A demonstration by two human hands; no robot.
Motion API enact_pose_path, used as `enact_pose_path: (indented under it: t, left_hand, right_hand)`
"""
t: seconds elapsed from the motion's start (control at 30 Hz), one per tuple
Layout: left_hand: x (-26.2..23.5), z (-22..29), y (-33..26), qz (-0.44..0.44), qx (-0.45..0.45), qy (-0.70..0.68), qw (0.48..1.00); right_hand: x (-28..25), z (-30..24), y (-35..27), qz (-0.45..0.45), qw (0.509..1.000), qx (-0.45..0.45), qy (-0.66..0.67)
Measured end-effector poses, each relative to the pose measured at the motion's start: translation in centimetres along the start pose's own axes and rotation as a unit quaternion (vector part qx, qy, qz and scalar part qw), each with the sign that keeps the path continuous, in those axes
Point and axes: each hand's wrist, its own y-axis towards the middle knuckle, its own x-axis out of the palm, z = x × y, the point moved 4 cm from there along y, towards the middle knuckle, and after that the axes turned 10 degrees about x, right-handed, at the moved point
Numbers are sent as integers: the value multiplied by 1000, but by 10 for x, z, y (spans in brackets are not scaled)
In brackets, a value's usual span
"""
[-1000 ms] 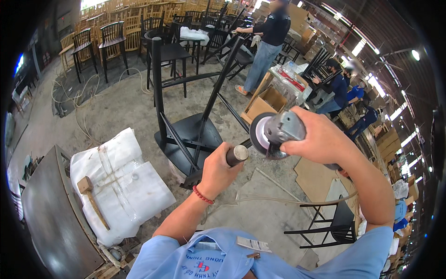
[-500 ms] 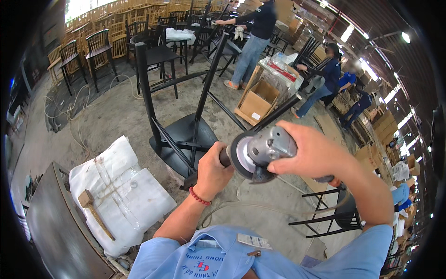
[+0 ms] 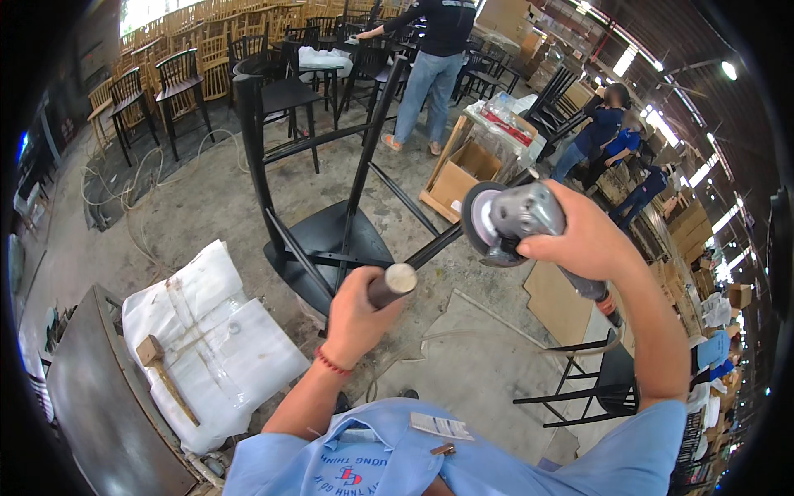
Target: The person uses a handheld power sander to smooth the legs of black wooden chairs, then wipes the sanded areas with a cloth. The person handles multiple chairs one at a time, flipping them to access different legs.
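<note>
Probably stiff: upturned black wooden chair [image 3: 364, 236]; left hand [image 3: 356, 318] clamped round leg [image 3: 397, 283], sound hold. Grey metal disc sander [image 3: 519, 217] likely heavy; right hand [image 3: 585, 233] grips head [image 3: 533, 207].

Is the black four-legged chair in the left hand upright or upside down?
Upside down: its black seat is beneath its raised legs; the left hand grips one.

left hand [image 3: 354, 318]: round black chair leg [image 3: 389, 289] | right hand [image 3: 585, 238]: holding grinder [image 3: 525, 213] | mallet [image 3: 166, 378] on white bundle [image 3: 244, 347]

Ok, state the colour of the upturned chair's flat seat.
The flat seat is black, best in head view.
</note>
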Motion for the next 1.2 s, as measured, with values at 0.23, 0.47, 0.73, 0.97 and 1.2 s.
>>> enact_pose_path:
  t: [0.23, 0.47, 0.73, 0.97, 1.2]
  left_hand:
    - [13, -106, -88, -435, -250, 225, 835]
    - [197, -21, 82, -161, 30, -23, 986]
    - [315, -2, 221, -126, -12, -50, 991]
    - [329, -7, 214, -127, -13, -60, 990]
    - [316, -6, 219, -137, -10, -40, 990]
  right_hand:
    - [-59, 154, 6, 96, 951, 93, 278]
    - [-88, 250, 88, 63, 974, 49, 211]
    - [-92, 222, 178, -142, 988, 1, 52]
    - [-101, 236, 225, -42, 993, -64, -93]
    - [-101, 219, 200, -124, 992, 18, 12]
